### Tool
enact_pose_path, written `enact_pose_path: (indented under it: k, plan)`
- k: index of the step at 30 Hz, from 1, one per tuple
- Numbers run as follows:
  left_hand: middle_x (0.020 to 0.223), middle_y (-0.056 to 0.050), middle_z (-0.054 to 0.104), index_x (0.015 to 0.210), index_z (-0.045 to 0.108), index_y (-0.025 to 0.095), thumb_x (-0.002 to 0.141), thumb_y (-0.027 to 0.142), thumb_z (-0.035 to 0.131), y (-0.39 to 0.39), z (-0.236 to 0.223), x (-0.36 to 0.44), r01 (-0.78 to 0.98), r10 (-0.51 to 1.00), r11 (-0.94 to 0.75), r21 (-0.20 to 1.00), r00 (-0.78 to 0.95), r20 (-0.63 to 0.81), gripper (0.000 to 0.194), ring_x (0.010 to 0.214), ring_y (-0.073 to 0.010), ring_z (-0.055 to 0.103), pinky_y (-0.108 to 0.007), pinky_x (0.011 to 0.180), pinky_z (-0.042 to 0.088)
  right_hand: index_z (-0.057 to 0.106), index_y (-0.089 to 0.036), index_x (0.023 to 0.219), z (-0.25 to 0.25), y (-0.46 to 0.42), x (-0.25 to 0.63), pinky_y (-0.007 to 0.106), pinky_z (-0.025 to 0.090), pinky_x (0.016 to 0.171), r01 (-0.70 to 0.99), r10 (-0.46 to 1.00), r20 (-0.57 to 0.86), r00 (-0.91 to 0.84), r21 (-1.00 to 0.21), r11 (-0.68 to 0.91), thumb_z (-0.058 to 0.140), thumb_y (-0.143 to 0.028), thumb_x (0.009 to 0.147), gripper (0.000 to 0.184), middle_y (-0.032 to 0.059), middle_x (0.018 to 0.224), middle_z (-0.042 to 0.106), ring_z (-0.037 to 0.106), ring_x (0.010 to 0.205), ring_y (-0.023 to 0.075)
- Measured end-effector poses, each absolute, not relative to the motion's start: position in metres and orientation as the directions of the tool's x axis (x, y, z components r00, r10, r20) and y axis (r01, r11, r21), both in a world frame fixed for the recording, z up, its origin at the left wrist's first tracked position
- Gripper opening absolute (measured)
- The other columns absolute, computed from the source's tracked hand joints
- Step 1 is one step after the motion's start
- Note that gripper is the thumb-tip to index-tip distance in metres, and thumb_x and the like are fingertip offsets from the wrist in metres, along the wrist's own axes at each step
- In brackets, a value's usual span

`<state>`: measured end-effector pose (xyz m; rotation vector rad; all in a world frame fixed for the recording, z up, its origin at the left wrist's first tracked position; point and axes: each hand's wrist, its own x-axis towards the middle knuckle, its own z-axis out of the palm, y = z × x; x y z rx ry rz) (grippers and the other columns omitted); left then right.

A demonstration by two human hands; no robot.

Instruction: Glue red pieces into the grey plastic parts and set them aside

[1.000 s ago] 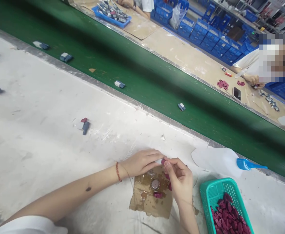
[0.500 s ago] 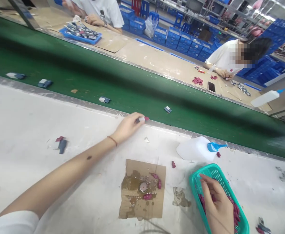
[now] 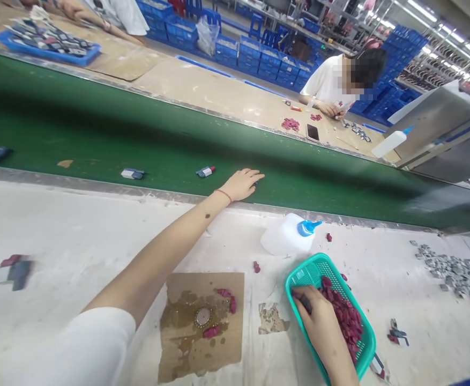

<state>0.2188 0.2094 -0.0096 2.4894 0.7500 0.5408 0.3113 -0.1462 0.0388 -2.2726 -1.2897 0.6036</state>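
My left hand (image 3: 243,184) reaches over the green belt (image 3: 170,136), palm down with its fingers spread. Under its fingertips a sliver of something dark shows, mostly hidden. Just left of the wrist lies a small blue-and-white part with a red tip (image 3: 206,171); a blue-and-white part (image 3: 132,173) is farther left on the belt. My right hand (image 3: 319,311) dips into the left side of a green plastic basket (image 3: 369,351). Its fingers are curled, with something dark between thumb and fingers that I cannot make out. Small maroon pieces (image 3: 345,319) fill the basket beside it.
A white bottle with a blue nozzle (image 3: 286,236) lies behind the basket. Wet cardboard (image 3: 178,359) carries a round disc (image 3: 203,317) and several maroon pieces. Grey pieces (image 3: 452,271) are scattered at right. Two people work across the belt, near a blue tray (image 3: 92,56).
My left hand has let go of the red-tipped part, which now lies on the belt, and reached farther out. My right hand has gone lower into the basket. The view has swung right.
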Motion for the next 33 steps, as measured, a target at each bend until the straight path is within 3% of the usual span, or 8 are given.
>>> enact_pose_path:
  k: [4, 8, 11, 14, 18, 24, 28, 33]
  plan:
    - [0.121, -0.015, 0.063, 0.104, 0.069, 0.014, 0.085, 0.012, 0.051, 0.207, -0.007, 0.243, 0.396, 0.637, -0.658, 0.640, 0.746, 0.194, 0.026, 0.117, -0.0316, 0.051, -0.046, 0.102, 0.040, 0.072, -0.022, 0.075, 0.042, -0.146, 0.315, 0.033, 0.056, 0.063, 0.481, 0.810, -0.188, 0.556, -0.722, -0.498, 0.064, -0.031, 0.074, 0.012, 0.0054, 0.072, 0.073, 0.069, 0.067, 0.0240]
    - [0.103, -0.015, 0.066, 0.097, 0.066, 0.011, 0.091, 0.018, 0.048, 0.195, 0.003, 0.242, 0.351, 0.722, -0.521, 0.778, 0.668, 0.182, 0.020, 0.107, -0.0285, 0.056, -0.041, 0.096, 0.043, 0.073, -0.021, 0.076, 0.052, -0.148, 0.314, 0.032, 0.059, 0.064, 0.149, 0.697, -0.275, 0.662, -0.864, -0.482, 0.076, -0.042, 0.069, 0.023, 0.0059, 0.072, 0.075, 0.071, 0.068, 0.0238]
    - [0.087, -0.011, 0.067, 0.095, 0.062, 0.012, 0.099, 0.022, 0.029, 0.178, 0.013, 0.219, 0.291, 0.779, -0.366, 0.884, 0.616, 0.120, 0.035, 0.074, -0.0192, 0.062, -0.032, 0.073, 0.049, 0.075, -0.020, 0.078, 0.057, -0.149, 0.307, 0.030, 0.059, 0.064, -0.006, 0.657, -0.303, 0.690, -0.910, -0.414, 0.081, -0.046, 0.065, 0.029, 0.0063, 0.073, 0.075, 0.070, 0.066, 0.0215]
    - [0.073, -0.005, 0.065, 0.094, 0.060, 0.013, 0.099, 0.025, 0.023, 0.153, 0.020, 0.175, 0.231, 0.788, -0.217, 0.949, 0.615, 0.030, 0.039, 0.046, -0.0117, 0.050, -0.025, 0.049, 0.042, 0.078, -0.020, 0.085, 0.056, -0.143, 0.294, 0.030, 0.059, 0.063, -0.051, 0.672, -0.304, 0.676, -0.928, -0.369, 0.082, -0.045, 0.065, 0.033, 0.0076, 0.075, 0.076, 0.070, 0.066, 0.0207]
    - [0.080, -0.004, 0.070, 0.098, 0.054, 0.017, 0.090, 0.028, 0.050, 0.113, 0.022, 0.103, 0.117, 0.792, 0.024, 0.993, 0.604, -0.091, 0.014, 0.051, -0.0100, 0.053, -0.022, 0.049, 0.040, 0.079, -0.020, 0.077, 0.048, -0.120, 0.264, 0.029, 0.058, 0.061, 0.074, 0.788, -0.204, 0.580, -0.951, -0.300, 0.081, -0.042, 0.068, 0.023, 0.0080, 0.075, 0.076, 0.070, 0.067, 0.0209]
    - [0.093, -0.005, 0.070, 0.092, 0.055, 0.019, 0.074, 0.034, 0.075, 0.064, 0.013, 0.032, -0.138, 0.886, 0.293, 0.946, 0.411, -0.214, 0.031, 0.089, -0.0190, 0.066, -0.028, 0.075, 0.049, 0.078, -0.024, 0.082, 0.038, -0.081, 0.213, 0.032, 0.059, 0.075, 0.475, 0.988, 0.013, 0.156, -0.877, -0.064, 0.068, -0.031, 0.085, 0.012, 0.0069, 0.083, 0.077, 0.073, 0.080, 0.0222]
    - [0.089, -0.003, 0.069, 0.090, 0.064, 0.020, 0.064, 0.031, 0.084, 0.045, 0.013, 0.012, -0.187, 0.892, 0.382, 0.905, 0.330, -0.309, 0.034, 0.090, -0.0197, 0.065, -0.028, 0.080, 0.047, 0.075, -0.024, 0.092, 0.031, -0.075, 0.197, 0.030, 0.060, 0.077, 0.583, 0.990, 0.101, -0.098, -0.800, 0.140, 0.059, -0.024, 0.093, 0.016, 0.0059, 0.089, 0.077, 0.073, 0.083, 0.0202]
    - [0.085, -0.002, 0.070, 0.106, 0.069, 0.023, 0.065, 0.031, 0.085, 0.032, 0.017, 0.004, -0.236, 0.822, 0.529, 0.815, 0.383, -0.422, 0.045, 0.085, -0.0182, 0.063, -0.026, 0.072, 0.046, 0.072, -0.025, 0.100, 0.022, -0.078, 0.198, 0.032, 0.061, 0.079, 0.674, 0.972, 0.124, -0.198, -0.704, 0.227, 0.050, -0.022, 0.098, 0.022, 0.0062, 0.092, 0.075, 0.072, 0.086, 0.0201]
